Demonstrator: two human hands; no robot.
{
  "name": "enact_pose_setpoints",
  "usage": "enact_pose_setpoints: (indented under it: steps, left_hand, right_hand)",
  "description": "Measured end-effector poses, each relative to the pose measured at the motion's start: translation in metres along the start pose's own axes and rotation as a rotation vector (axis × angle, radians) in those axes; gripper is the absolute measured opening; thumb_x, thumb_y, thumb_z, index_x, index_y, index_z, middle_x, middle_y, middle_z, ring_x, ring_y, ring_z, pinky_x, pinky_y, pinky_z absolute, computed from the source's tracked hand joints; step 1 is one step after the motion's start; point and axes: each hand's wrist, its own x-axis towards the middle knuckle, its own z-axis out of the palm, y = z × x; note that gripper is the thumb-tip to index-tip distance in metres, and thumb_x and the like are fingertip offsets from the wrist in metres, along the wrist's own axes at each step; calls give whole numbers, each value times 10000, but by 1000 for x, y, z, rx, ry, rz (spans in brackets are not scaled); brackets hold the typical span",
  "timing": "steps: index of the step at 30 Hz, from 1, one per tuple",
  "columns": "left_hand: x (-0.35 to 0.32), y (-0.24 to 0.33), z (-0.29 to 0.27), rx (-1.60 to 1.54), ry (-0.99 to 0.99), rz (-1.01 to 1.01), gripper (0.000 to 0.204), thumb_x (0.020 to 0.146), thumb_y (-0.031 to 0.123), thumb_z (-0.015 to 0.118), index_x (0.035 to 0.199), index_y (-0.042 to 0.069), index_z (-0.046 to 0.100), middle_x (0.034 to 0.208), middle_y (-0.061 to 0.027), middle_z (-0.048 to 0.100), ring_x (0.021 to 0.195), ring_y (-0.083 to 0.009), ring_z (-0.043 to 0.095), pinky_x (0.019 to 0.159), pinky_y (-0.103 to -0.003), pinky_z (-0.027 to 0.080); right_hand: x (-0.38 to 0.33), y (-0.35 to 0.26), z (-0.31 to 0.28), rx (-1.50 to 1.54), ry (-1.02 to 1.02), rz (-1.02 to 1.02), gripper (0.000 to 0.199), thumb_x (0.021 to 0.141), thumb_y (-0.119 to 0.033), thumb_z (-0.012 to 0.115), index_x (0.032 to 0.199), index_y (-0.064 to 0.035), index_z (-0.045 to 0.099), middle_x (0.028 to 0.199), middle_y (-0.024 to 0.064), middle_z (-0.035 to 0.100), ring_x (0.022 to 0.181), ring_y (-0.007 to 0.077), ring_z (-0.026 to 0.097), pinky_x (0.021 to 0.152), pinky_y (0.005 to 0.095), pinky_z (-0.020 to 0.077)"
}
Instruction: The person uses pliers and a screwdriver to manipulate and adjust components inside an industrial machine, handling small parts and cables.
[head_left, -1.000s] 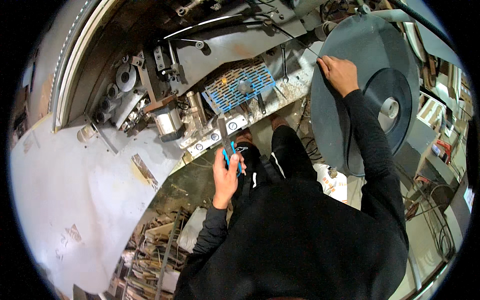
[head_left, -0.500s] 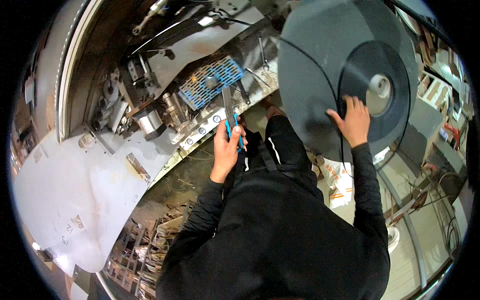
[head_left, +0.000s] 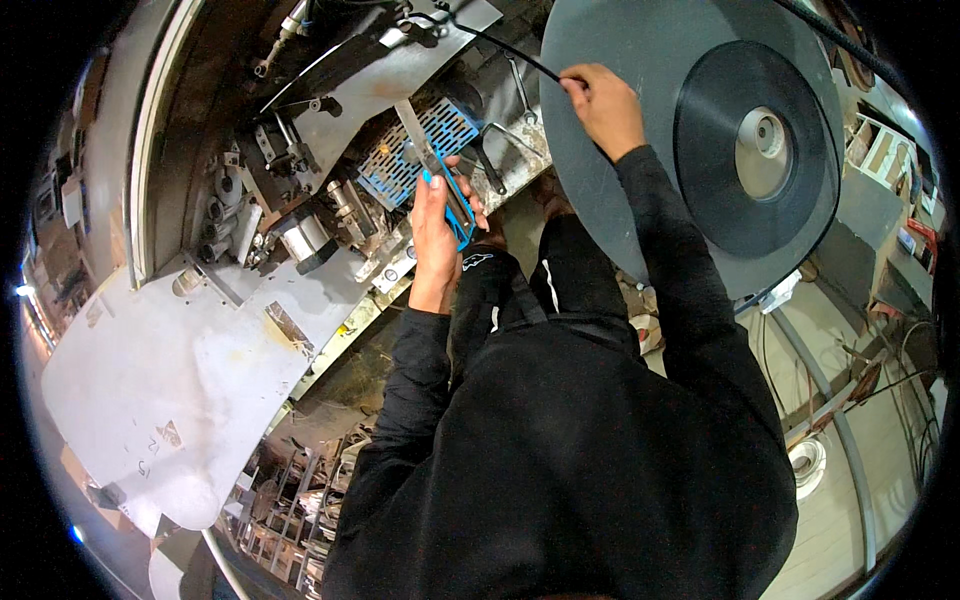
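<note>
My left hand point(head_left: 435, 238) is closed around the blue handles of a pair of scissors point(head_left: 418, 138), whose metal blades point up and away over a blue slotted tray point(head_left: 388, 172). With fingers and thumb together, my right hand point(head_left: 608, 112) grips a thin black cord or strip point(head_left: 515, 50) in front of a large grey disc point(head_left: 610, 35). From that hand the cord runs left to the machine point(head_left: 345, 85) at the back. A dark coil point(head_left: 705, 165) sits on the disc around a pale hub point(head_left: 763, 135).
A wrench point(head_left: 522, 92) and a black-handled tool point(head_left: 490, 170) lie on the bench beside the tray. A pale sheet-metal surface point(head_left: 200, 370) spreads out at left. Scrap pieces point(head_left: 290, 500) fill a rack below it. At right, a grey hose point(head_left: 850, 470) crosses the floor.
My right hand has left the coil, moved up and left, and now grips the cord. The scissors in my left hand have tilted further left and risen slightly.
</note>
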Motion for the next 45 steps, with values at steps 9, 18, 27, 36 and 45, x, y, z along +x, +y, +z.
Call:
enact_pose_setpoints:
  steps: [9, 18, 27, 36, 45]
  left_hand:
    - [33, -18, 18, 117, -17, -27, 313, 1038, 293, 677, 1145, 49, 514, 1000, -81, 609, 786, -172, 673, 543, -294, 510]
    - [76, -3, 24, 918, -27, 279, 392, 1065, 400, 602, 1166, 21, 586, 845, -102, 715, 657, -212, 676, 605, -369, 527]
    - [131, 15, 66, 1630, -177, 650, 291, 1061, 324, 535, 1247, 102, 562, 1007, -190, 741, 802, -442, 712, 668, -547, 550]
    - [156, 11, 76, 1813, -275, 681, 265, 1073, 358, 511, 1223, 142, 544, 933, -157, 723, 728, -414, 718, 579, -528, 558]
    - [171, 10, 76, 1880, -332, 766, 219, 1072, 341, 514, 1174, 147, 511, 899, -146, 704, 698, -402, 716, 539, -509, 556]
  right_hand:
    - [-14, 16, 0, -114, 229, 47, 347, 898, -303, 746, 1195, -128, 698, 1093, 112, 684, 1045, 346, 650, 879, 468, 535]
    - [-4, 14, 27, -124, 295, -30, 170, 909, -232, 741, 1070, -195, 780, 1038, 34, 669, 978, 302, 608, 874, 442, 514]
    - [-19, 18, 30, -230, 277, -126, 306, 948, -183, 668, 1241, -228, 744, 1067, 14, 656, 966, 278, 575, 864, 427, 488]
    - [-19, 15, 30, -295, 232, -47, 314, 975, -240, 653, 1267, -313, 742, 1074, 10, 606, 997, 275, 547, 874, 450, 456]
    - [-11, 17, 31, -328, 256, -27, 318, 963, -273, 658, 1260, -344, 747, 1106, 11, 611, 1008, 275, 550, 870, 456, 436]
